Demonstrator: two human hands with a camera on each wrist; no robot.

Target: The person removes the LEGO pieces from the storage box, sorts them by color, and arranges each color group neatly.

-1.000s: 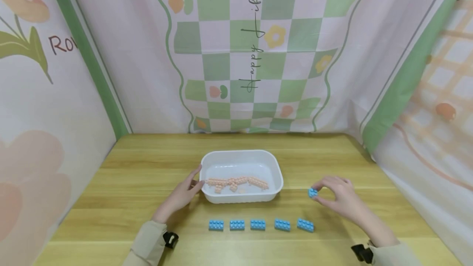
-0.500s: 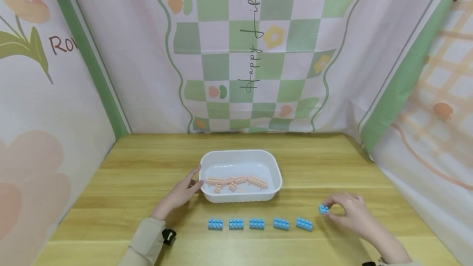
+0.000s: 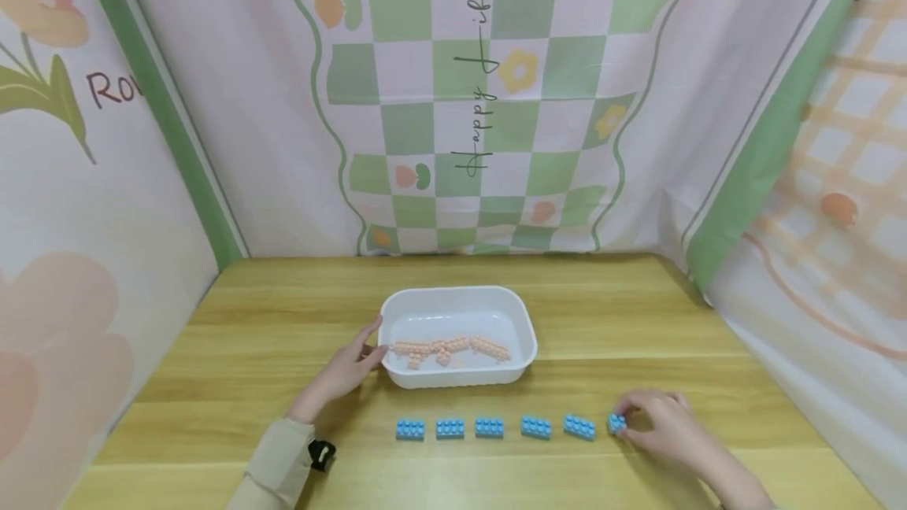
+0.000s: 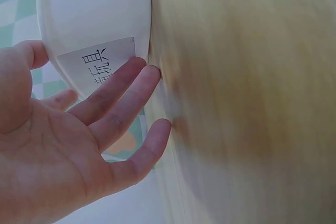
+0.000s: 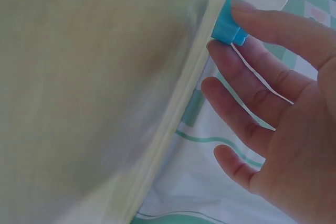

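My right hand (image 3: 669,425) pinches a blue building brick (image 3: 616,423) between thumb and fingers, at the right end of a row of several blue bricks (image 3: 536,426). In the right wrist view the held brick (image 5: 226,24) is down at the tabletop, with the lower fingers loosely spread. My left hand (image 3: 345,368) rests against the left end of a white plastic bin (image 3: 460,376). The left wrist view shows the thumb at the bin's rim and other fingertips by its labelled wall (image 4: 100,61). Several pale pink brick pieces (image 3: 453,345) lie inside the bin.
The wooden table (image 3: 283,305) runs back to a checkered curtain (image 3: 468,140), with more curtains on both sides. The bin stands behind the row of blue bricks.
My right hand has come toward me with the blue brick and lowered it to the row's right end. The left hand stays at the bin.
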